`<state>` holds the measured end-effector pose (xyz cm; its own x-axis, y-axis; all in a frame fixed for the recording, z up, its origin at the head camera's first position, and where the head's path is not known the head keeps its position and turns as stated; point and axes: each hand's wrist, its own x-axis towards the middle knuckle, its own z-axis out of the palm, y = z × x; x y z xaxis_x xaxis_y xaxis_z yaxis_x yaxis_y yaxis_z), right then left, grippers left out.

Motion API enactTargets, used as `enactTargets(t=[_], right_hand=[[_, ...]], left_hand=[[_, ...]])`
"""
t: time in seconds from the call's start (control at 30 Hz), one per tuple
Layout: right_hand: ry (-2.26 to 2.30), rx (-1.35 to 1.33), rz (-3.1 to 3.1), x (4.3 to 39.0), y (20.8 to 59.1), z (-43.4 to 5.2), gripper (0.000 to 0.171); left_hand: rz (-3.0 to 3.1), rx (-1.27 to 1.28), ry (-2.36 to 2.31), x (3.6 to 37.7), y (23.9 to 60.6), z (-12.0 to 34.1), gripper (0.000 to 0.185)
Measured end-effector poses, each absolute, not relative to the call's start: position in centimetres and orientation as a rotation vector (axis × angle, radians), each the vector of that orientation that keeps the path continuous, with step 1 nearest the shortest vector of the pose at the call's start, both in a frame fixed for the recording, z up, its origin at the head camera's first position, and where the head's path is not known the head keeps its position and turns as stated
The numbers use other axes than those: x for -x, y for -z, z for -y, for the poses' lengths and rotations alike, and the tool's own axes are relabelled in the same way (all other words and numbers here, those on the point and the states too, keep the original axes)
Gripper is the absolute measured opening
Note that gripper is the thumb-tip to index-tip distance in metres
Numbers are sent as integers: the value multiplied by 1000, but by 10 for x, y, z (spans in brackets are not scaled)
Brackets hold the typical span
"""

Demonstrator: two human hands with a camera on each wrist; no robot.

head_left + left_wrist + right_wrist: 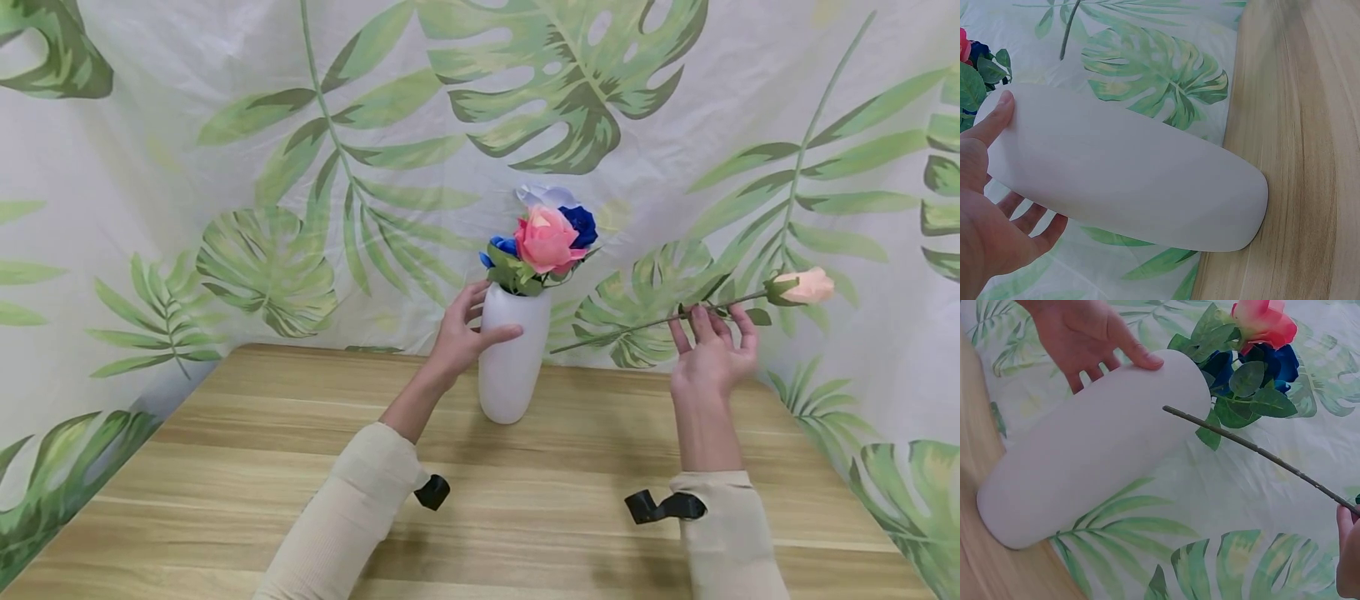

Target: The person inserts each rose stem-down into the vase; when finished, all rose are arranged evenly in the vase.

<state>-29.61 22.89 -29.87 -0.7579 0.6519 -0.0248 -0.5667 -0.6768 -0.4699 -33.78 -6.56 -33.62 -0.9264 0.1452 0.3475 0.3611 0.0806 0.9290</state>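
Note:
A tall white vase (512, 358) stands on the wooden table, holding a pink rose (551, 239), dark blue flowers (579, 225) and a pale bloom (546, 197) with green leaves. My left hand (467, 329) grips the vase near its neck, thumb across the front and fingers round the far side. To the right, my right hand (711, 354) pinches the stem of a peach rose (806, 286). That rose lies nearly level, bloom to the right, its bare stem end (1169, 410) toward the vase. In the right wrist view the stem end overlaps the vase's upper part.
The wooden table (300, 433) reaches back to a hanging cloth (390, 183) printed with green leaves. Black camera mounts (432, 492) sit at both cuffs of the beige sleeves (341, 508).

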Motion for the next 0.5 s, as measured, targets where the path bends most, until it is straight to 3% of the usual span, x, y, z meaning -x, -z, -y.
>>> enactTargets(t=[0.5], right_hand=[[-2356,277,434,304,281,-219,37]], left_hand=[[2184,521,1943,339,337,65,77]])
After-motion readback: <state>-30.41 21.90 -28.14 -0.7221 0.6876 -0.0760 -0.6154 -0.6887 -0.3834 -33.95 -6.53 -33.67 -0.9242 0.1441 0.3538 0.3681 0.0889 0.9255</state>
